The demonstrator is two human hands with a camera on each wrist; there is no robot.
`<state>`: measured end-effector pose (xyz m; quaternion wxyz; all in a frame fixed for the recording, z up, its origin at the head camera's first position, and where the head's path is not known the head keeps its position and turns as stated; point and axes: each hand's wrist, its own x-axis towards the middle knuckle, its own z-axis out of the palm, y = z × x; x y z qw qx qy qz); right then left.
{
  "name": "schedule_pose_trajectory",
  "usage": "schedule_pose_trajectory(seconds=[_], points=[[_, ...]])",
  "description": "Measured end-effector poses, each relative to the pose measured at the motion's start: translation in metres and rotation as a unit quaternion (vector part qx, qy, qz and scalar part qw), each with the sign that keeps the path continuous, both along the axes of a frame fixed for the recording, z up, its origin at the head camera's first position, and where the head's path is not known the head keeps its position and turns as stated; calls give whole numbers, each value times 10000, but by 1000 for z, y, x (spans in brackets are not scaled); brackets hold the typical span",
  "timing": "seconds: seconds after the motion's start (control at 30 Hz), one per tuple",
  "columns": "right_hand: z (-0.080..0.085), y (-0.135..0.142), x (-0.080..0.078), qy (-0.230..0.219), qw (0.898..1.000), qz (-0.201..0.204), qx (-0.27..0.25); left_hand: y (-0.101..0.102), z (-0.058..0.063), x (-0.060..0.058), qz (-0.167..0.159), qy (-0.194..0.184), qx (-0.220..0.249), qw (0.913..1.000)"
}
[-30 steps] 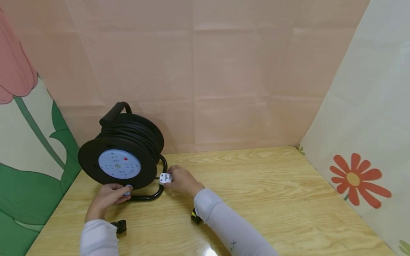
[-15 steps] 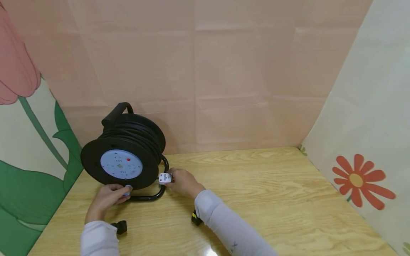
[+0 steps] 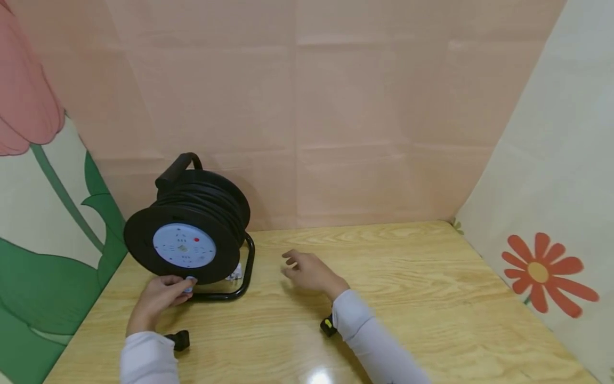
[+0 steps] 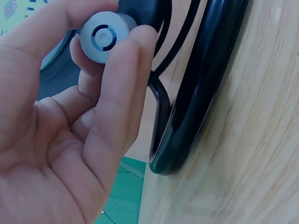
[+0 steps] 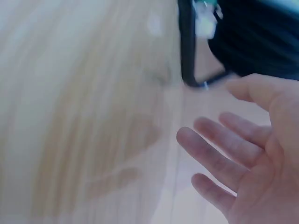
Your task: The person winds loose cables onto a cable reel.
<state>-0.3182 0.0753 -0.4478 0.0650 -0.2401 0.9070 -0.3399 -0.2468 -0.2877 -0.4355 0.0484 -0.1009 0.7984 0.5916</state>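
A black cable reel [image 3: 187,213] stands on the left of the table, its light blue socket panel [image 3: 175,253] facing forward. At the reel's lower front rim, my left hand [image 3: 160,296] pinches a pale grey-blue round knob [image 4: 103,38] between fingers and thumb. My right hand [image 3: 309,272] is off to the right of the reel, fingers loosely spread and holding nothing. A white plug [image 3: 235,273] is partly hidden behind the reel's lower right edge, inside the black tube stand [image 3: 249,272]. The right wrist view is blurred, with the plug [image 5: 204,23] near its top.
The reel's carrying handle [image 3: 175,170] rises at its top. A wood-grain table [image 3: 408,298] extends to the right. A pinkish backdrop [image 3: 355,133] hangs behind, and flower-printed sheets [image 3: 537,160] flank both sides. Black straps [image 3: 328,325] are on both wrists.
My right hand has let go of the white plug and moved right, away from the reel. The plug now sits lower behind the rim. My left hand keeps its pinch on the knob.
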Motion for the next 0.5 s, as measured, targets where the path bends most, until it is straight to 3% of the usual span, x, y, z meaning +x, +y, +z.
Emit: schedule_pose_trajectory(seconds=[0.23, 0.5], points=[[10, 65, 16, 408, 9966, -711, -81, -8, 2, 3, 28, 1, -294, 9996], [10, 91, 36, 669, 9933, -925, 206, -16, 6, 7, 196, -120, -527, 9983]])
